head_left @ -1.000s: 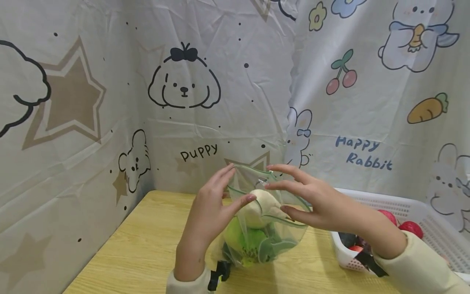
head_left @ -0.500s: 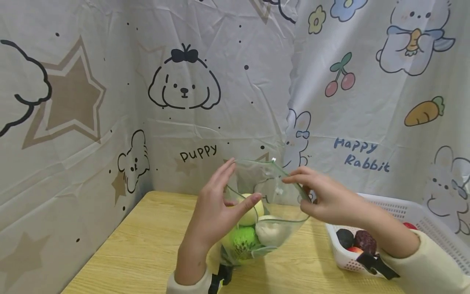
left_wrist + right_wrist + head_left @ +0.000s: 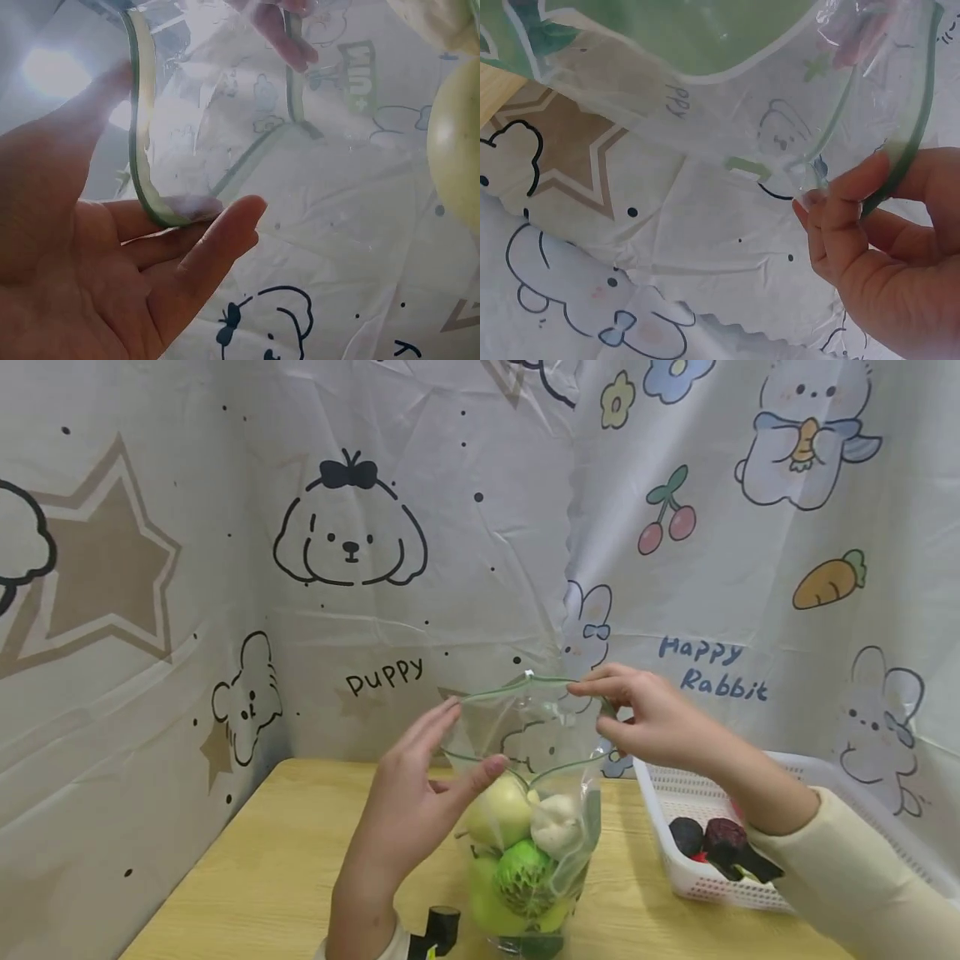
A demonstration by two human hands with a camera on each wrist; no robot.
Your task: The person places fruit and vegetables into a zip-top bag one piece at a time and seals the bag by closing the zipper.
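Printed cloth (image 3: 360,627) hung behind one wooden table (image 3: 247,860). Between two hands we listed one clear bag (image 3: 483,722), upright, green-edged, mouth open. Contents: one pale yellow-green fruit (image 3: 498,814); one white bulb (image 3: 555,827), just beside; one bright green ball (image 3: 523,877), below. Left hand (image 3: 408,814): we saw straight fingers touching the rim, thumb spread apart. Right hand (image 3: 648,718): fingers and thumb clamped on the rim's opposite side. Apart, to the right, we counted one white basket (image 3: 720,892), holding a black ball (image 3: 685,836) and a dark red one (image 3: 724,833).
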